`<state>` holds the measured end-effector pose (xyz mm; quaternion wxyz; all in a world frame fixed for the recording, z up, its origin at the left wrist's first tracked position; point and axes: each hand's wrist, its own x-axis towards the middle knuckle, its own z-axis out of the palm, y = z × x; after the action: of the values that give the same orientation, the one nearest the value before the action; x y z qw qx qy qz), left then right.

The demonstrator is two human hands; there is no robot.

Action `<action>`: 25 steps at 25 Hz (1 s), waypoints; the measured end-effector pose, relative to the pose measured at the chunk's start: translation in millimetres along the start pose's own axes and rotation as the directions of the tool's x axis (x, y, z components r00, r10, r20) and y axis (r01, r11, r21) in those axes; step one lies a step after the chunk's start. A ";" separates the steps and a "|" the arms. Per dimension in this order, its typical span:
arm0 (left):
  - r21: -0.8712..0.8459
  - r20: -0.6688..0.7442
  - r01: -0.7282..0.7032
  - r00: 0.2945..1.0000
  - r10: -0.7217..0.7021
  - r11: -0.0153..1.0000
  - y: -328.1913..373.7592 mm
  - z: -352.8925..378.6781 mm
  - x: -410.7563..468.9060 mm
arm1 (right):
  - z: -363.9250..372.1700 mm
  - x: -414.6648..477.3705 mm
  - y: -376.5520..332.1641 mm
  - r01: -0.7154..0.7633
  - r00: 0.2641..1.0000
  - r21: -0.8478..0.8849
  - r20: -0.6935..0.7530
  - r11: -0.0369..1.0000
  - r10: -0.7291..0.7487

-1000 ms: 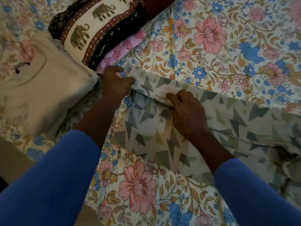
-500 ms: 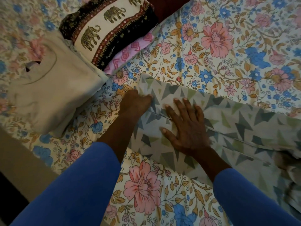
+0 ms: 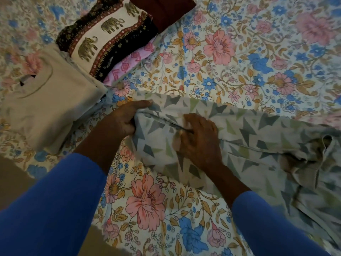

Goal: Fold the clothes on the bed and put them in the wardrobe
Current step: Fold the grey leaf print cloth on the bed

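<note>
A pale garment with grey and green triangles (image 3: 258,130) lies across the flowered bed sheet (image 3: 230,58), stretching off to the right where it is crumpled. My left hand (image 3: 123,119) grips the garment's left end, thumb on top and fingers curled under the edge. My right hand (image 3: 199,139) rests on the cloth just to the right, its fingers bent and pinching a fold along a seam. Both sleeves are blue.
Folded clothes lie at the upper left: a beige top (image 3: 46,108), a dark cloth with gold elephants (image 3: 108,41) on a pink patterned one (image 3: 129,65), and a maroon piece (image 3: 166,10). The bed's edge and floor (image 3: 11,174) show at the lower left.
My right hand went from lying flat with spread fingers to bent and pinching the fold. My left hand took a fuller grip on the garment's left end.
</note>
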<state>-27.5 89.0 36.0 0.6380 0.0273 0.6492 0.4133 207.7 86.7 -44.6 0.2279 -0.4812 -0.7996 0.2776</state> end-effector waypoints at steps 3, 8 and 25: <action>0.076 -0.100 -0.150 0.983 0.157 0.986 -5.0 44.8 -37.3 | -37.1 -21.4 0.0 -0.277 0.916 0.519 -0.110 0.808 0.385; 0.427 0.030 -0.328 0.936 0.349 0.843 -67.8 178.0 -88.6 | -123.1 -64.0 39.7 -0.478 0.686 0.875 0.313 0.082 0.657; 0.827 0.512 -0.560 0.715 0.476 -0.047 -239.1 171.6 -90.5 | -154.2 -56.1 88.3 -0.524 0.724 0.505 -0.161 0.686 0.671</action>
<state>252.9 -32.9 -1.0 0.2898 0.6713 0.6711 0.1223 386.1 104.9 5.7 0.3538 -0.6962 -0.4635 0.4188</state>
